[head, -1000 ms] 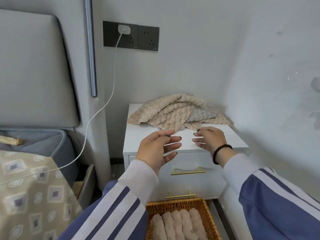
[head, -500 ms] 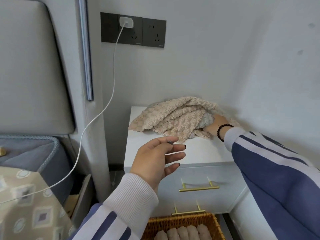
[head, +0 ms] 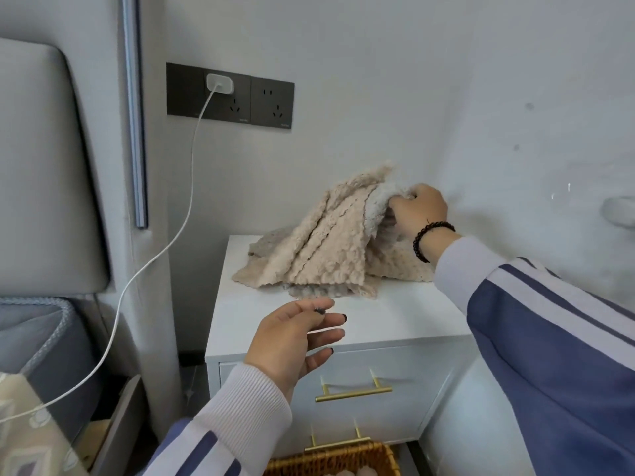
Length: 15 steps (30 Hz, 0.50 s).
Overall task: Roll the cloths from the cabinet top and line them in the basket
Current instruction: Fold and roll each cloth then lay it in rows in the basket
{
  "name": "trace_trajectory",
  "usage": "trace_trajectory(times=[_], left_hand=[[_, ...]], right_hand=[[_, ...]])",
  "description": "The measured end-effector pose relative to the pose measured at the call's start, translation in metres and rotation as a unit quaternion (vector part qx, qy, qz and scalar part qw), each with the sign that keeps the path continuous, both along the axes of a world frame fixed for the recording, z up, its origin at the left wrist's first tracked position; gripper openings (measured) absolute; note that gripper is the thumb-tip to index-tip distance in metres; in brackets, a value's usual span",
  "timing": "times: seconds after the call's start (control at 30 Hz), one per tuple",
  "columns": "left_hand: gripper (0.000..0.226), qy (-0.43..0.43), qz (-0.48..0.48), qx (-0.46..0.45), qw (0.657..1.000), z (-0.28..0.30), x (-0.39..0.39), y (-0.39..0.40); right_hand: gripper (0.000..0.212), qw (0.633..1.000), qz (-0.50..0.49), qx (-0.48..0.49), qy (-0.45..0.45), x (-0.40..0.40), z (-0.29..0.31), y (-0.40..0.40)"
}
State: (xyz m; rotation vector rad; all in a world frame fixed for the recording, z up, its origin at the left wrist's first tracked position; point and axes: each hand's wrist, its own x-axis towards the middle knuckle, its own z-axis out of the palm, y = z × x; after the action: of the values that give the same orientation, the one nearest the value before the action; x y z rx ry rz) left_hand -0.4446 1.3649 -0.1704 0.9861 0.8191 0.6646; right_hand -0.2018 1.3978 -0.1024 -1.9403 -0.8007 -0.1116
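Beige nubbly cloths [head: 319, 255] with 1 pale grey cloth [head: 379, 206] among them; white cabinet [head: 395, 324] with gold handles [head: 354, 393]; amber woven basket [head: 330, 463]; blue sleeves [head: 549, 355] striped white; black bead bracelet [head: 429, 237]; dark grey sockets [head: 230, 94]; white cable [head: 151, 266].

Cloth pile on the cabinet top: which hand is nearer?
Right. The right hand grips the raised edge of the cloth pile. The left hand hovers open just in front of it, not touching.

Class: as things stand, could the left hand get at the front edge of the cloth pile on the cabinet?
Probably yes. The left hand hovers open just before the cloth pile, with only bare cabinet top between them.
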Motion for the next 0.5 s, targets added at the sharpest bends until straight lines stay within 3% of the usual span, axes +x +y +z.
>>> trace_trajectory(times=[0.07, 0.2, 0.37, 0.5], left_hand=[[0.022, 0.005, -0.002, -0.001, 1.000, 0.000, 0.003, -0.003], [0.025, 0.012, 0.003, 0.012, 1.000, -0.003, 0.008, -0.007], [0.065, 0.070, -0.061, 0.139, 0.986, -0.015, 0.013, -0.015], [0.063, 0.137, -0.145, 0.206, 0.958, -0.023, 0.012, -0.032]], right_hand=[[0.029, 1.000, 0.015, 0.016, -0.017, -0.015, -0.005, -0.020], [0.003, 0.996, 0.071, 0.038, 0.029, -0.052, -0.021, -0.069], [0.019, 0.992, 0.103, 0.032, 0.072, -0.087, -0.048, -0.131], [0.033, 0.983, 0.138, 0.039, 0.114, -0.100, -0.055, -0.165]])
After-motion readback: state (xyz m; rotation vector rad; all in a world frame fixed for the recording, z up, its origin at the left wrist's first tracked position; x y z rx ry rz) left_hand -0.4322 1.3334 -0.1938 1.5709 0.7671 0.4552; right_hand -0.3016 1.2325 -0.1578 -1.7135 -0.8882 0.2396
